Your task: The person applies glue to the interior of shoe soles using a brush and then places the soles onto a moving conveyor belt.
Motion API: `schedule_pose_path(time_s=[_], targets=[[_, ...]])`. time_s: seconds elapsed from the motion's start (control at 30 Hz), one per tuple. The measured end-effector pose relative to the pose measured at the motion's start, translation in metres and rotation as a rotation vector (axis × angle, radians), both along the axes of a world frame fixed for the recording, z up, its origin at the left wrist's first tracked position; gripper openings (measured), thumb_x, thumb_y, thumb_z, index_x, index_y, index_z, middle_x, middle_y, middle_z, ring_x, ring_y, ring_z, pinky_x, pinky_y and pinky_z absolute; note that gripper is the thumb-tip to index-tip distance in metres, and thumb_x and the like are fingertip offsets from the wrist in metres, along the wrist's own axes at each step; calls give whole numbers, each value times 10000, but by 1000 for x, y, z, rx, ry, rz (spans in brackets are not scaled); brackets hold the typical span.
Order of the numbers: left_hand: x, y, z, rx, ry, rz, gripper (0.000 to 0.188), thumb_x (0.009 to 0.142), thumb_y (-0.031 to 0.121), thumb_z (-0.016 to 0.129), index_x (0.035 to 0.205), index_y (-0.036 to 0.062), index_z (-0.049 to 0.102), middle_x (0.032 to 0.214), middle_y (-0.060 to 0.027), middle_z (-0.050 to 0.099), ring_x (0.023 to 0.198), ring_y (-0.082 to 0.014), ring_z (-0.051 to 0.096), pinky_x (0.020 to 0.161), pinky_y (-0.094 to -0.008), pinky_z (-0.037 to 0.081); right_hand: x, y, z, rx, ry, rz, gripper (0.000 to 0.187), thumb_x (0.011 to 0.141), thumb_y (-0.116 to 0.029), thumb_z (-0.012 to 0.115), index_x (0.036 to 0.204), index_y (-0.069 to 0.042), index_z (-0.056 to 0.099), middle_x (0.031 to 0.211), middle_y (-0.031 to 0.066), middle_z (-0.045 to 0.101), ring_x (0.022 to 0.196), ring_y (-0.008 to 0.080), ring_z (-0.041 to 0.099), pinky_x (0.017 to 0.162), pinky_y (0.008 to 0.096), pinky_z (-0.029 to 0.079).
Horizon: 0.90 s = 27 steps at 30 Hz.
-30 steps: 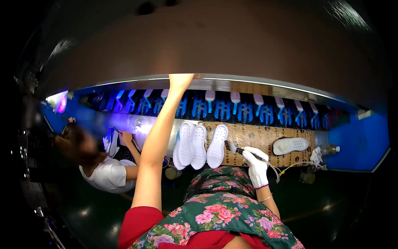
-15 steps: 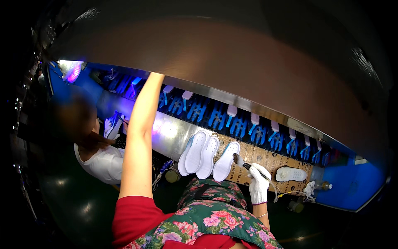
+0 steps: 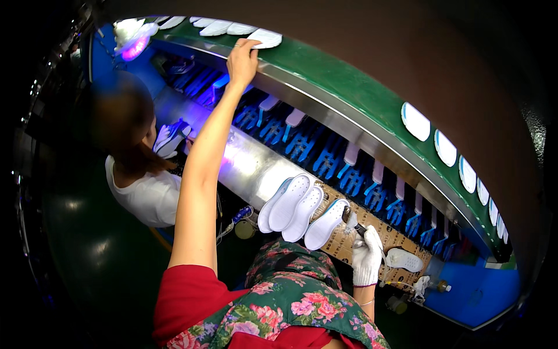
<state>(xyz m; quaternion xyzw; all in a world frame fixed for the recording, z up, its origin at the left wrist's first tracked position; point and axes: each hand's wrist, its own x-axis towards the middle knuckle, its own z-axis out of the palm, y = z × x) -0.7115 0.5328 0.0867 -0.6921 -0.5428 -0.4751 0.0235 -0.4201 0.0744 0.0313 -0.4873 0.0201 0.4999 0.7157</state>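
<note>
My left hand [image 3: 242, 63], bare with a ring, reaches up to the raised green shelf. Its fingers and thumb close on the near edge of a white shoe sole [image 3: 265, 39] lying there. In a white knitted glove, my right hand [image 3: 366, 256] grips a dark-handled brush [image 3: 357, 224]. The brush's bristles are beside the toe of a white sole with a blue rim [image 3: 327, 225] on the cardboard. Left of it, several white soles [image 3: 290, 202] lie overlapped on the metal ledge. Another pale sole [image 3: 404, 259] lies right of my glove.
More white soles stand along the green shelf [image 3: 337, 75]. Below it runs a rack of blue holders [image 3: 302, 145] with pale pads. A co-worker in a white top [image 3: 145, 198] sits at my left near a shoe [image 3: 172, 137]. A capped bottle [image 3: 443, 286] is at the right.
The view has shifted, uncovering the green shelf and my left hand, which was hidden behind the dark edge. My right hand still holds the brush near the same sole's toe.
</note>
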Motion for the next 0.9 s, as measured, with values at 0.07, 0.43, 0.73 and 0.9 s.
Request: schedule_pose_path(time_s=[0.07,0.43,0.73,0.9], targets=[[-3,-28,-3,46,-224,-149,182,840,-11,593,977,60,690,1016,-116,615,880,-288,656,727,-358,522,2,0,-4,60,102,33,260,915,-46,604,1160,30,559,1003,148,634,771,168,607,626,242,512],[-53,-207,-21,122,-939,-80,293,929,52,468,1219,21,495,1186,-136,561,1057,-206,566,933,-350,470,-1,9,44,150,343,89,102,974,-154,569,1002,-69,617,939,89,645,741,144,611,590,215,533],[40,-320,-81,-1167,-1326,-633,246,931,191,592,1103,21,637,954,-57,673,835,-123,653,734,-254,529,-22,1,59,202,148,263,218,863,-28,635,1078,5,619,995,122,664,804,170,603,639,259,498],[81,-392,-111,-1587,-1489,-801,398,964,302,520,1194,-15,588,1096,-116,664,1001,-206,656,889,-350,523,-33,-3,67,186,23,292,206,827,45,662,1033,39,673,959,124,694,787,176,659,645,265,530]])
